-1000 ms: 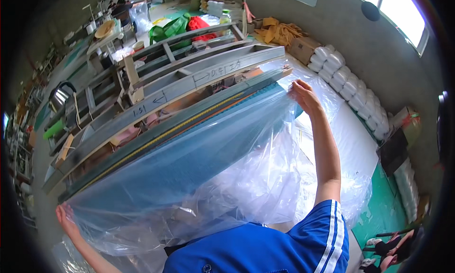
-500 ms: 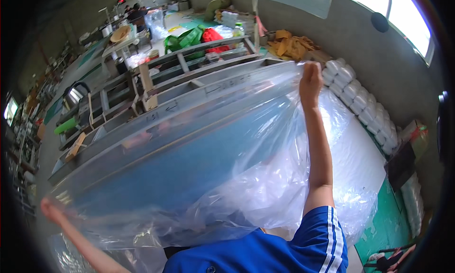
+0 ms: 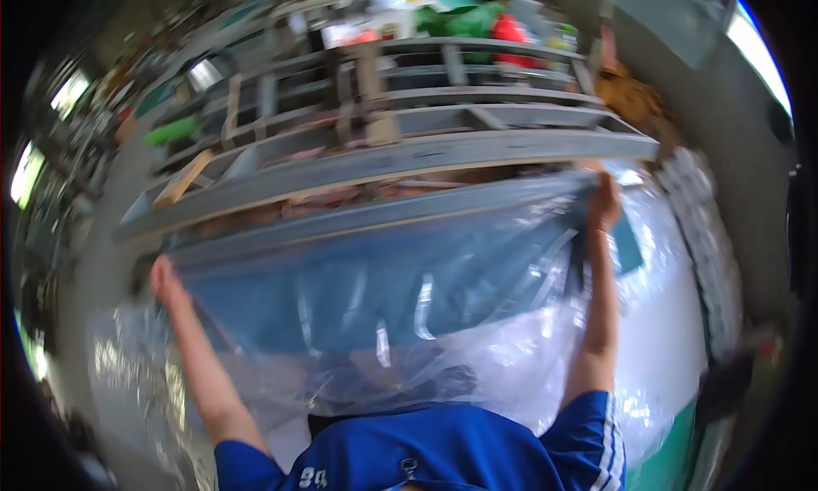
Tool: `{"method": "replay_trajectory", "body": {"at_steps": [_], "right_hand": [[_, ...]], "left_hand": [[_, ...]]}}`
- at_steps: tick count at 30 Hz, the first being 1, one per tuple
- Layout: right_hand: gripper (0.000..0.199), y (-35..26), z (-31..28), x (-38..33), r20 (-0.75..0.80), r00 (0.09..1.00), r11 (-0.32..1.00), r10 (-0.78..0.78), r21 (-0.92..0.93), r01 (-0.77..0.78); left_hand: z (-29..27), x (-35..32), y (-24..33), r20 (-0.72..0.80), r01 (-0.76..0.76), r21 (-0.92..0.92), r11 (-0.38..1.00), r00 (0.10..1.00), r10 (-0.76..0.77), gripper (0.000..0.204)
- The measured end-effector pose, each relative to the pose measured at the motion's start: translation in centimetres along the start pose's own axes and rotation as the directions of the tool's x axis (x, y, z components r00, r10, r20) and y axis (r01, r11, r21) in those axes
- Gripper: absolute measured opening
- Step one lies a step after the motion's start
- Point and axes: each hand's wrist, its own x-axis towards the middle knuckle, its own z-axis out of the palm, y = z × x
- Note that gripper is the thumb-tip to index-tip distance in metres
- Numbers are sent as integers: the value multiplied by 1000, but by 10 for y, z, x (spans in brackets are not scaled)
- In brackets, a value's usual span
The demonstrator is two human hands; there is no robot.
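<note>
A large clear plastic sheet is stretched wide in front of me over a long blue panel. My left hand grips the sheet's left top corner, arm stretched out. My right hand grips the sheet's right top corner, near the end of the grey metal beam. The sheet sags and crumples down toward my blue shirt. The view is blurred by motion.
Behind the sheet stands a grey metal frame of long beams with wooden blocks. Green and red bags lie at the back. White sacks line the right wall. A green floor patch shows at lower right.
Both hands moved with the sheet: the left hand rose and shifted right, the right hand dropped lower. My head tipped, so the metal frame now fills the upper view.
</note>
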Motion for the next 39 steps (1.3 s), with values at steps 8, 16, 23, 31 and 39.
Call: {"method": "replay_trajectory", "body": {"at_steps": [8, 16, 23, 31, 39], "right_hand": [[44, 34, -14, 12, 89, 894, 898, 440, -25, -440], [43, 19, 0, 14, 53, 872, 866, 487, 106, -490], [49, 24, -13, 14, 35, 858, 850, 513, 118, -513], [42, 23, -55, -2, 274, 933, 925, 232, 234, -299], [24, 96, -128, -30, 280, 947, 913, 157, -407, -31]], "left_hand": [[77, -55, 41, -22, -85, -36, 996, 996, 84, 28], [63, -67, 58, -50, -28, -49, 998, 998, 26, 25], [72, -83, 111, 153, 148, 82, 986, 975, -159, 19], [2, -74, 198, 286, -43, 194, 980, 958, -14, 16], [54, -139, 86, 505, -504, 665, 550, 847, 166, 17]]}}
